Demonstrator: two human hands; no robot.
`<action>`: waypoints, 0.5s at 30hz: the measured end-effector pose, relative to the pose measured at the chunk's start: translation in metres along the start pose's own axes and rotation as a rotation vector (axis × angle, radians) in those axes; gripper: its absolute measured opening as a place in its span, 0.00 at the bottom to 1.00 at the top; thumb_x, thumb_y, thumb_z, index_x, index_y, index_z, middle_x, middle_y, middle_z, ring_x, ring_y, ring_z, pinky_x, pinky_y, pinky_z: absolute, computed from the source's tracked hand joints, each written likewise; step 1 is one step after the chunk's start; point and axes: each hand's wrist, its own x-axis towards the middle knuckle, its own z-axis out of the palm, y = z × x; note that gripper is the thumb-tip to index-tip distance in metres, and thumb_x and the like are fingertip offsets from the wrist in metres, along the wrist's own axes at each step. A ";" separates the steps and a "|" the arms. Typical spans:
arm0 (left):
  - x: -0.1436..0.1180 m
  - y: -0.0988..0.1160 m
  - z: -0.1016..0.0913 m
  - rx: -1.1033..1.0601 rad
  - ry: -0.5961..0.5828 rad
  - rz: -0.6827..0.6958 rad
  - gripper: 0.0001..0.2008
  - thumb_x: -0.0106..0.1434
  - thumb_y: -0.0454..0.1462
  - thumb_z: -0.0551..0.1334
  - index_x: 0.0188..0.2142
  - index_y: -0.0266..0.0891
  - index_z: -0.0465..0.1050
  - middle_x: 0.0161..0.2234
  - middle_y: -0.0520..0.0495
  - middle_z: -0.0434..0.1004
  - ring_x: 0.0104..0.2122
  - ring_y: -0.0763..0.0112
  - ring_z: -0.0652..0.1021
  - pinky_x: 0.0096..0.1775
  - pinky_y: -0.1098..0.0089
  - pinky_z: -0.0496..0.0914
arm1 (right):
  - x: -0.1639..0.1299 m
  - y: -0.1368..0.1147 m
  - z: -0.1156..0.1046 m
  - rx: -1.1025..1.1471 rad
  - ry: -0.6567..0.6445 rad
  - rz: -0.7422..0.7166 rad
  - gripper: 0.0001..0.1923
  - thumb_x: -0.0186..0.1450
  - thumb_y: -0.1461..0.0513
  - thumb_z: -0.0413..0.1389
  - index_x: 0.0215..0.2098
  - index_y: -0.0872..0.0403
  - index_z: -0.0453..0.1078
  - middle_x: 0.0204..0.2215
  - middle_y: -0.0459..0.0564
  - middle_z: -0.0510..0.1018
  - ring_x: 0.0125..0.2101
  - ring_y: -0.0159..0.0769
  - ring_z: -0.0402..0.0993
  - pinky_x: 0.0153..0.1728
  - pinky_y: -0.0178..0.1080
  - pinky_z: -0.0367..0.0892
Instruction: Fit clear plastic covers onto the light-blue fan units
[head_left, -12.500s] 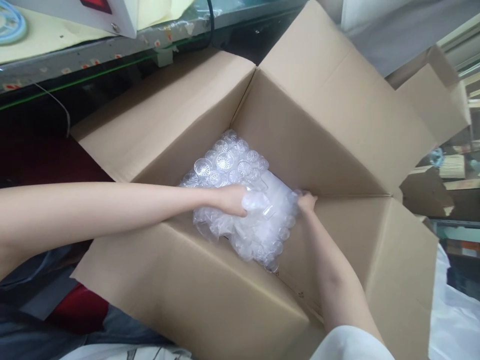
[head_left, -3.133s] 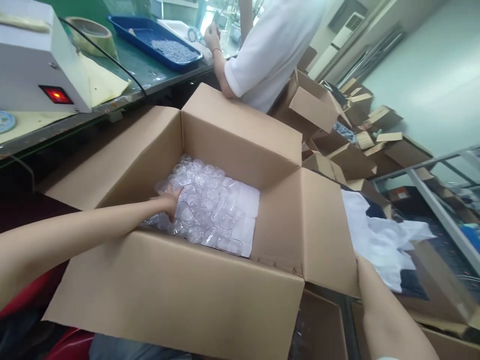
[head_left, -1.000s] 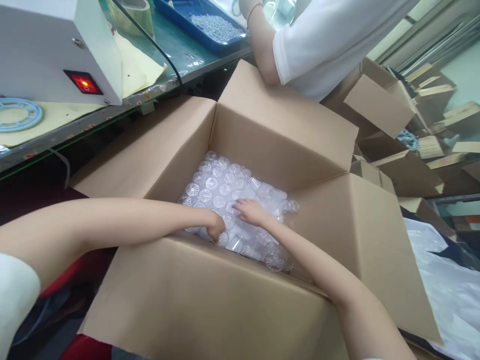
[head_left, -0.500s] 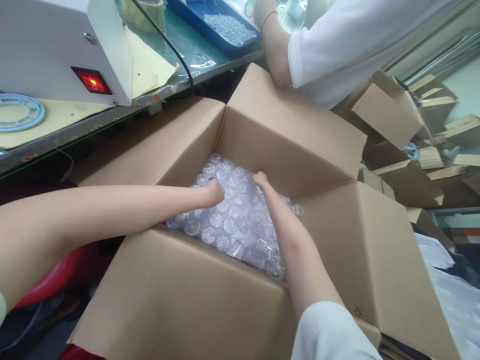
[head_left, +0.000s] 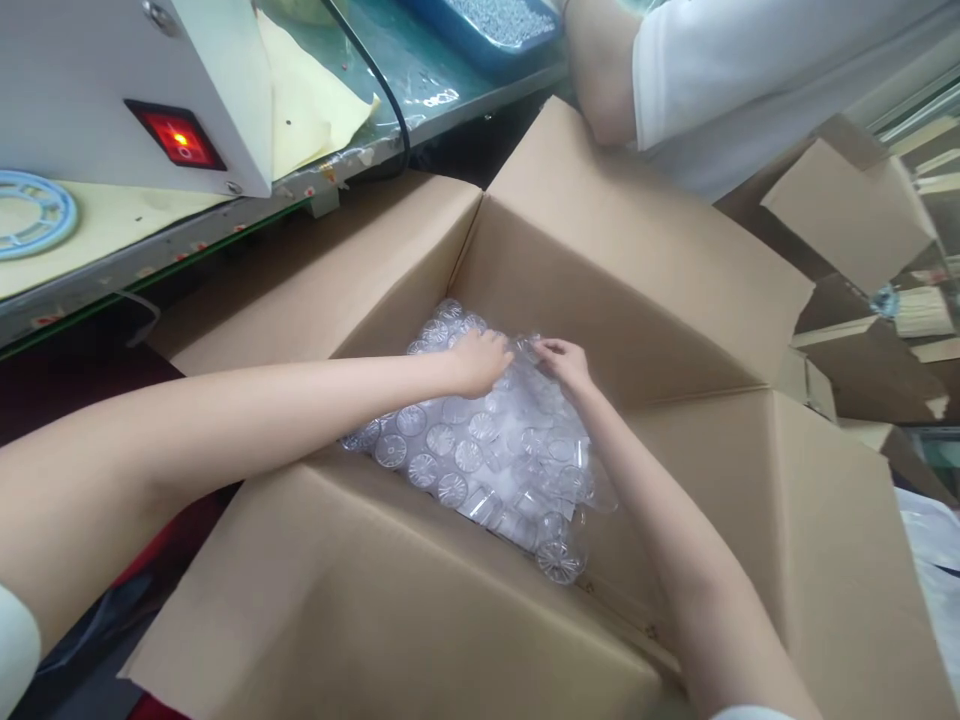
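A large open cardboard box (head_left: 637, 300) surrounds both hands; its upright brown flaps rise beyond the fingers. Beyond the box, a bench (head_left: 112, 260) carries a white machine (head_left: 112, 80) with a lit red switch (head_left: 175, 133). A co-worker's white sleeve (head_left: 712, 70) shows past the far flap. The left hand (head_left: 480, 362) rests, fingers curled, on a bag of clear plastic cups (head_left: 480, 450) inside the box. The right hand (head_left: 564, 365), just beside it, pinches the bag's far edge. The cups are transparent, round, with ribbed bases.
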 end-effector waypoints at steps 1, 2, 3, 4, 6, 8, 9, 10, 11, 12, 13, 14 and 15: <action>0.001 0.003 -0.002 -0.036 0.044 0.031 0.35 0.54 0.30 0.67 0.60 0.33 0.57 0.63 0.31 0.53 0.62 0.46 0.56 0.59 0.55 0.52 | -0.006 -0.008 -0.005 0.045 -0.048 -0.038 0.14 0.62 0.55 0.58 0.40 0.58 0.71 0.34 0.49 0.78 0.32 0.33 0.75 0.34 0.38 0.72; 0.003 0.006 -0.002 -0.103 0.093 0.055 0.41 0.54 0.33 0.67 0.63 0.34 0.49 0.65 0.32 0.48 0.63 0.47 0.55 0.59 0.57 0.53 | -0.011 -0.017 -0.009 0.083 -0.095 -0.078 0.15 0.60 0.54 0.60 0.39 0.58 0.72 0.34 0.49 0.78 0.33 0.33 0.76 0.34 0.37 0.72; 0.005 0.007 -0.003 -0.193 0.143 0.070 0.44 0.54 0.34 0.67 0.65 0.36 0.44 0.65 0.33 0.47 0.62 0.50 0.56 0.59 0.59 0.55 | -0.014 -0.025 -0.011 0.114 -0.136 -0.113 0.17 0.58 0.53 0.61 0.39 0.57 0.72 0.34 0.49 0.79 0.34 0.34 0.76 0.34 0.37 0.72; 0.007 0.007 -0.003 -0.290 0.186 0.075 0.42 0.56 0.34 0.65 0.65 0.38 0.43 0.64 0.35 0.51 0.61 0.53 0.59 0.58 0.61 0.57 | -0.016 -0.031 -0.012 0.132 -0.165 -0.140 0.18 0.58 0.53 0.61 0.41 0.56 0.72 0.35 0.50 0.79 0.35 0.35 0.76 0.35 0.37 0.72; 0.012 0.001 -0.001 -0.455 0.242 0.050 0.32 0.61 0.31 0.59 0.62 0.39 0.50 0.57 0.39 0.63 0.56 0.59 0.67 0.55 0.63 0.62 | -0.014 -0.038 -0.009 0.128 -0.186 -0.156 0.19 0.61 0.51 0.57 0.44 0.55 0.71 0.38 0.51 0.79 0.37 0.35 0.77 0.36 0.37 0.72; 0.017 -0.009 0.003 -0.509 0.243 -0.021 0.21 0.63 0.28 0.55 0.56 0.35 0.60 0.49 0.40 0.71 0.50 0.62 0.71 0.52 0.63 0.65 | -0.008 -0.035 -0.001 0.065 -0.167 -0.124 0.17 0.65 0.52 0.53 0.45 0.56 0.70 0.40 0.51 0.78 0.38 0.34 0.76 0.37 0.39 0.72; 0.020 -0.014 0.006 -0.512 0.229 -0.065 0.17 0.64 0.29 0.54 0.53 0.33 0.64 0.47 0.39 0.72 0.49 0.63 0.72 0.51 0.62 0.66 | -0.004 -0.031 0.005 0.015 -0.154 -0.096 0.16 0.66 0.54 0.53 0.46 0.56 0.69 0.41 0.51 0.77 0.38 0.35 0.76 0.38 0.40 0.72; 0.022 -0.017 0.011 -0.527 0.211 -0.111 0.14 0.65 0.30 0.55 0.50 0.32 0.66 0.46 0.40 0.72 0.47 0.63 0.73 0.49 0.61 0.68 | 0.000 -0.026 0.011 -0.042 -0.144 -0.065 0.15 0.67 0.55 0.53 0.46 0.57 0.69 0.42 0.51 0.76 0.39 0.35 0.75 0.39 0.42 0.72; 0.024 -0.019 0.016 -0.548 0.182 -0.149 0.12 0.66 0.33 0.55 0.48 0.31 0.67 0.45 0.40 0.72 0.46 0.63 0.74 0.47 0.60 0.69 | 0.003 -0.020 0.017 -0.103 -0.138 -0.033 0.15 0.67 0.56 0.53 0.46 0.57 0.69 0.43 0.51 0.75 0.40 0.36 0.74 0.40 0.43 0.72; 0.025 -0.017 0.021 -0.571 0.143 -0.173 0.12 0.66 0.35 0.56 0.47 0.32 0.68 0.45 0.42 0.72 0.44 0.64 0.74 0.45 0.60 0.71 | 0.005 -0.014 0.023 -0.164 -0.136 -0.003 0.14 0.66 0.57 0.54 0.46 0.57 0.69 0.44 0.51 0.75 0.41 0.37 0.74 0.42 0.44 0.72; 0.026 -0.014 0.027 -0.596 0.096 -0.178 0.13 0.66 0.38 0.57 0.47 0.33 0.68 0.45 0.43 0.72 0.42 0.66 0.75 0.43 0.61 0.72 | 0.006 -0.008 0.028 -0.223 -0.136 0.023 0.14 0.66 0.57 0.54 0.47 0.56 0.68 0.45 0.52 0.74 0.42 0.37 0.73 0.43 0.45 0.71; 0.026 -0.007 0.034 -0.620 0.044 -0.166 0.14 0.66 0.40 0.57 0.48 0.34 0.68 0.45 0.43 0.72 0.41 0.66 0.75 0.41 0.61 0.73 | 0.007 -0.003 0.030 -0.277 -0.135 0.045 0.14 0.66 0.57 0.54 0.47 0.56 0.68 0.46 0.52 0.73 0.43 0.37 0.73 0.43 0.46 0.71; 0.024 0.002 0.040 -0.643 -0.012 -0.135 0.14 0.66 0.40 0.58 0.48 0.34 0.68 0.45 0.44 0.72 0.40 0.67 0.76 0.41 0.62 0.73 | 0.007 0.001 0.031 -0.325 -0.132 0.060 0.13 0.66 0.58 0.54 0.47 0.56 0.68 0.46 0.52 0.73 0.43 0.38 0.72 0.44 0.46 0.70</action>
